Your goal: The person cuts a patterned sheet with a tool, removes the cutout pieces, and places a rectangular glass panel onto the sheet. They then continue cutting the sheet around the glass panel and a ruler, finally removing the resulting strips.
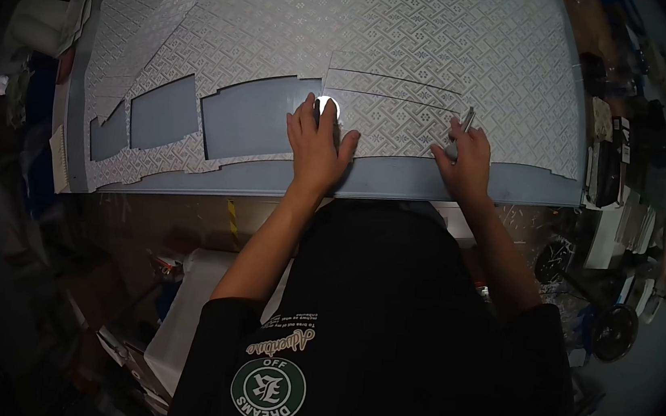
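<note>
My left hand [317,143] lies palm down with its fingers spread on a large silver-patterned sheet [457,26]. A bright white glare shows at its fingertips, beside the right edge of a cut-out opening [253,114]. In my right hand [470,159] is a slim silver tool [468,121], shaped like a craft knife, its narrow end pointing away from me. The fingers are closed around it, low over the sheet near its front edge. Between and beyond my hands, a patterned strip [394,88] is bounded by two long dark lines.
The sheet covers most of a blue-grey table [401,176], whose bare front border shows. Another opening [166,113] lies farther left, with a loose patterned piece [157,27] beyond it. Clutter fills both sides, including a round black object [615,331] on the right.
</note>
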`<control>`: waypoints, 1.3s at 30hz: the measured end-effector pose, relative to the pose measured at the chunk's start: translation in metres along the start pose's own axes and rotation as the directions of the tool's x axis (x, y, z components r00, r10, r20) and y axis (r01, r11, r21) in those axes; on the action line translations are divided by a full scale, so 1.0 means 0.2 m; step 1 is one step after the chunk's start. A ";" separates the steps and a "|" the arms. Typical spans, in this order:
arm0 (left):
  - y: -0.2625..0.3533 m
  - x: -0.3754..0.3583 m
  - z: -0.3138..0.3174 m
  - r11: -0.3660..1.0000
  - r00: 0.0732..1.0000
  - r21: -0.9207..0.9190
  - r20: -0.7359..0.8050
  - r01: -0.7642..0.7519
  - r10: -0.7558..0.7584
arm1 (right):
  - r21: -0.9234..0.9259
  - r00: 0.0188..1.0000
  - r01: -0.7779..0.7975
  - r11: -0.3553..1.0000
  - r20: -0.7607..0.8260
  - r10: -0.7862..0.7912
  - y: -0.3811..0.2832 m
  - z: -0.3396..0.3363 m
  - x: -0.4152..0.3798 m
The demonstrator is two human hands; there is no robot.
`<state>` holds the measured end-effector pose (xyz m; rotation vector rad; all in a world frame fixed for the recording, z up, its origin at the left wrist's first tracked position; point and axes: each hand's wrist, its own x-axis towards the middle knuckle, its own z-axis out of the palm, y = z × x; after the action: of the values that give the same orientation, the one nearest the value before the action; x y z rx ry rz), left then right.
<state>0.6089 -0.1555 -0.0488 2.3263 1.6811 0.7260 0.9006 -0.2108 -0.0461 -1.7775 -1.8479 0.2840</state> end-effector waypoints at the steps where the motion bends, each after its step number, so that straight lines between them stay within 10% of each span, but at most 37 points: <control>1: 0.05 -0.01 0.01 0.997 0.999 -0.068 0.043 0.023 -0.020 | 0.015 0.998 0.042 0.999 0.038 -0.042 -0.05 -0.02 -0.05; 6: 0.28 0.04 0.09 0.995 0.977 -0.092 0.205 -0.035 0.054 | 0.253 0.972 0.061 0.965 0.205 -0.115 -0.19 -0.13 -0.11; 8: 0.25 0.14 0.08 0.985 0.947 -0.145 0.290 -0.098 0.137 | 0.378 0.999 0.030 0.925 0.002 -0.033 -0.15 -0.09 -0.01; 10: 0.18 0.25 0.03 0.819 0.648 -0.255 0.510 -0.514 0.566 | 0.334 0.997 0.068 0.940 0.014 -0.077 -0.06 -0.05 0.11; 12: 0.10 0.29 0.03 0.795 0.644 -0.263 0.476 -0.547 0.600 | 0.290 0.992 0.110 0.951 0.022 -0.122 -0.01 -0.03 0.18; 16: -0.05 0.29 -0.01 0.880 0.843 0.088 0.344 -0.467 0.412 | 0.131 0.983 0.092 0.987 0.144 -0.110 0.00 0.00 0.17; 18: -0.07 0.20 -0.02 0.990 0.963 -0.013 0.231 -0.142 0.142 | 0.131 0.988 0.097 0.987 0.104 -0.111 -0.03 0.05 0.10; 39: -0.17 -0.08 -0.02 0.993 0.985 -0.110 0.162 -0.050 0.067 | 0.178 0.996 0.074 0.981 0.035 -0.081 0.19 -0.03 -0.01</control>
<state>0.5754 -0.1598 -0.0643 2.3014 1.4743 0.5983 0.9363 -0.2107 -0.0614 -1.5876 -1.8553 0.4442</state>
